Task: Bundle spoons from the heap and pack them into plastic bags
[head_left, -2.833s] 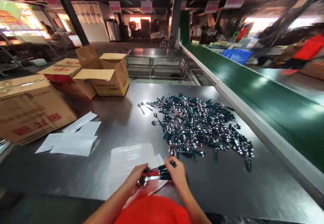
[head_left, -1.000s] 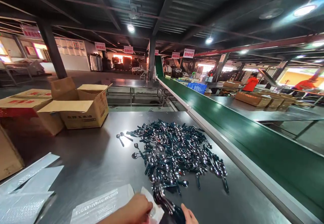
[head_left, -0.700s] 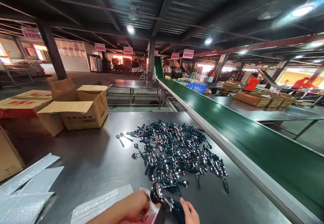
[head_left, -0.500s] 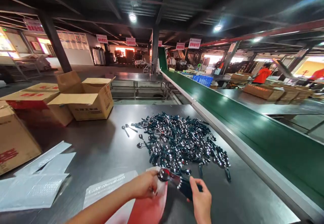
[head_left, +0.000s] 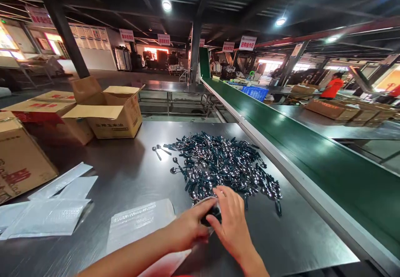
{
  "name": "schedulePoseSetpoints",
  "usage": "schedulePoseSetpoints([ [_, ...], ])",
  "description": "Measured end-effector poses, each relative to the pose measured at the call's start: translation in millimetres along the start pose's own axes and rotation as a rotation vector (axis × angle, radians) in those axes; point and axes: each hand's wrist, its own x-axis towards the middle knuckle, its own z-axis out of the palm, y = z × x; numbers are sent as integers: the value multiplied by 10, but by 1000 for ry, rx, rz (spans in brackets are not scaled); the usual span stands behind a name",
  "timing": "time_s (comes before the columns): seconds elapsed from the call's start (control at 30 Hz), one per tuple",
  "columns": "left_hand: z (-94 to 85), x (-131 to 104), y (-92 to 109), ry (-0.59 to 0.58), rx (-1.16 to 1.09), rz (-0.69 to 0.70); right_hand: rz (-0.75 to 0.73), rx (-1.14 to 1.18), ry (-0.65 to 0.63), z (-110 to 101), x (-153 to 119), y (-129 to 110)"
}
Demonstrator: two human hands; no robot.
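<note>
Our right hand [head_left: 230, 222] and left hand [head_left: 187, 229] pinch a spoon bundle [head_left: 212, 213] together at six o'clock of the spoon pile [head_left: 223, 166] on the surface [head_left: 131, 177]. We judge a loose grip could scatter them beside the plastic bag [head_left: 140, 222].

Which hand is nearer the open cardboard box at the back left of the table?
Left. The left hand lies on the box's side of the bundle of spoons; the right hand is farther right, beside the spoon pile.
</note>
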Motion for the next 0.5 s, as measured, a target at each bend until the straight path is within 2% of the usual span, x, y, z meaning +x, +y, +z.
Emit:
schedulePoseSetpoints([
  [0.07,-93,-36,79,45,44,24,102,138,110,-37,3,27],
  [0.13,-179,-85,135,65,70,40,222,391,108,-45,-38,73],
  [0.23,-208,-175,161,75,94,69,419,723,-122,52,-157,79],
  [0.3,-152,-240,107,112,83,52,588,782,-266,169,-235,12],
  [0.37,-76,-298,-5,241,31,-21,686,759,-231,286,-277,-81],
  [0.4,-47,-321,-73,361,-4,-75,685,758,-185,334,-280,-125],
  [0.5,-13,-360,-250,559,-88,-113,623,765,-49,429,-246,-208],
])
